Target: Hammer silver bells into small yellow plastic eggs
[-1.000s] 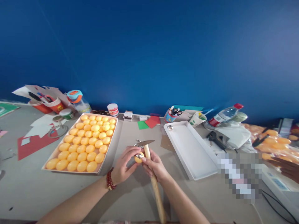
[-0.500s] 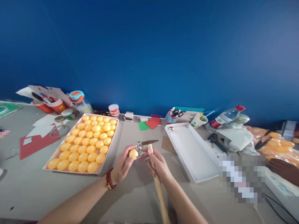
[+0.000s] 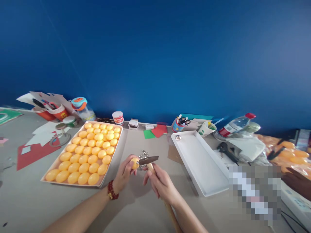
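Note:
In my left hand an orange ping-pong ball is pinched between the fingers, above the table. A small shiny bit shows on its right side. My right hand is wrapped round the wooden handle of a hammer. The left end of the dark hammer head is at the ball's right side; I cannot tell whether they touch. Several small silvery metal pieces lie on the table behind the hammer head, partly hidden by it.
A shallow box of orange balls stands left. At right is a white tray with a small silvery piece in its far corner. A bottle, pen cups and a glue gun sit toward the wall. Another person's hand is far right.
The hammer head has come down and left toward the ball. My left hand has moved slightly left with the ball. The metal pieces behind show more clearly; the whole view has shifted slightly.

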`<state>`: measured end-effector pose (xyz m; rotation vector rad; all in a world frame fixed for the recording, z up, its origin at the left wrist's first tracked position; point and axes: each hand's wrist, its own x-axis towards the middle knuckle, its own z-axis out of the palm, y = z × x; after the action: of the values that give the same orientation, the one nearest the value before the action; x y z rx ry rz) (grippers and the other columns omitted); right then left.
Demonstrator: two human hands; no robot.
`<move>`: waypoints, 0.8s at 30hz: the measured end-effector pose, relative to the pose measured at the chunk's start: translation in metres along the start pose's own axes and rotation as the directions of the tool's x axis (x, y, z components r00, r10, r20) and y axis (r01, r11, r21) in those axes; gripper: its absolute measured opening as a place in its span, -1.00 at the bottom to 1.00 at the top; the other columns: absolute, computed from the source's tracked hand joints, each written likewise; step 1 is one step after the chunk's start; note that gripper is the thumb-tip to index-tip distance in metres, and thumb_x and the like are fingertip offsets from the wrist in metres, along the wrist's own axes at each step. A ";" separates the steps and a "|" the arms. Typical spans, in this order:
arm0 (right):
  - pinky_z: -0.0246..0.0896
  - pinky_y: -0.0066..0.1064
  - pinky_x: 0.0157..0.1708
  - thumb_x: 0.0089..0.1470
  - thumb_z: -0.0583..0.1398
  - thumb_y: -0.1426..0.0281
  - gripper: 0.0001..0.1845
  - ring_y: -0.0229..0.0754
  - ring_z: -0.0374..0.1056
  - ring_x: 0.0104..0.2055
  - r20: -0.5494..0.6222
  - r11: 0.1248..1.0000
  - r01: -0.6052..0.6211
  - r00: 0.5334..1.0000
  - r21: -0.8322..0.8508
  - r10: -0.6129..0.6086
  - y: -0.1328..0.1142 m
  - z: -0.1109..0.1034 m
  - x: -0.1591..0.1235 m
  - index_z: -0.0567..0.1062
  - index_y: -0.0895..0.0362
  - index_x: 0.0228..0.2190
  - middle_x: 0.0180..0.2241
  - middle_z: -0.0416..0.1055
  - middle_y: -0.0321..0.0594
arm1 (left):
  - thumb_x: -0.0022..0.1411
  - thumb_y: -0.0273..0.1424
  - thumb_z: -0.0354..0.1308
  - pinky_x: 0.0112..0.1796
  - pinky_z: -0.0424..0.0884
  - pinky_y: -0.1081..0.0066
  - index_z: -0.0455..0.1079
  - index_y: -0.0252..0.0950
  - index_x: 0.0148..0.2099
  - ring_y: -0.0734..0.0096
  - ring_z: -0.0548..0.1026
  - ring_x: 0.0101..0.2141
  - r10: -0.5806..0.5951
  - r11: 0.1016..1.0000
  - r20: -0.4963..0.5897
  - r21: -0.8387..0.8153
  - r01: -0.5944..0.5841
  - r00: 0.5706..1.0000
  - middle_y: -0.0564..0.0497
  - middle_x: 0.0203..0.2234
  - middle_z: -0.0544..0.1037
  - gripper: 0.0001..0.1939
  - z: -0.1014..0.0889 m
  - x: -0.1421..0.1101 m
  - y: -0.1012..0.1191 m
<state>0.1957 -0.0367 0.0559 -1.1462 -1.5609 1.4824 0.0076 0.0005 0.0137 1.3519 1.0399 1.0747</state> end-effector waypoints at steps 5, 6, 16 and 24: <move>0.04 -0.59 -0.74 0.34 -0.04 0.21 -0.70 -0.44 0.10 -0.73 0.011 0.996 -0.042 0.999 -0.076 0.043 -0.005 0.001 -0.002 0.36 0.07 -0.07 -0.41 0.47 -0.32 | 0.36 -0.12 -0.17 -0.53 0.23 0.47 0.32 -0.32 -0.17 0.47 0.25 -0.61 -0.025 0.999 -0.006 -0.023 0.025 1.000 0.14 -0.65 0.31 -0.60 0.000 0.000 -0.001; 0.05 -0.59 -0.72 0.34 -0.04 0.21 -0.70 -0.44 0.10 -0.73 -0.002 0.996 -0.037 0.999 -0.080 0.037 -0.006 0.002 -0.002 0.35 0.07 -0.06 -0.41 0.47 -0.32 | 0.36 -0.11 -0.17 -0.54 0.21 0.47 0.32 -0.31 -0.17 0.47 0.24 -0.61 -0.034 0.999 -0.011 -0.031 0.033 0.999 0.14 -0.66 0.31 -0.60 0.000 0.000 -0.002; -0.03 -0.61 -0.76 0.33 -0.04 0.15 -0.67 -0.47 0.04 -0.77 -0.024 0.998 -0.012 1.000 0.059 0.014 0.001 0.005 -0.001 0.33 0.10 -0.09 -0.49 0.42 -0.36 | 0.38 -0.10 -0.17 -0.43 0.30 0.41 0.32 -0.33 -0.17 0.44 0.33 -0.56 -0.011 0.972 0.076 -0.232 0.028 0.997 0.09 -0.60 0.39 -0.58 0.002 0.000 -0.007; -0.09 -0.62 -0.83 0.21 0.12 0.13 -0.66 -0.50 0.05 -0.80 -0.147 0.982 -0.041 0.987 0.184 0.069 0.004 0.002 0.005 0.30 0.11 -0.12 -0.42 0.44 -0.32 | 0.29 -0.03 0.02 -0.50 0.36 0.46 0.28 -0.27 -0.13 0.53 0.27 -0.59 -0.129 0.763 0.220 -0.601 0.238 0.967 0.14 -0.57 0.31 -0.61 0.005 0.000 -0.001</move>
<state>0.1921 -0.0333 0.0517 -1.1754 -1.2740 1.5012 0.0123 -0.0005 0.0125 0.7580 0.5877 1.0128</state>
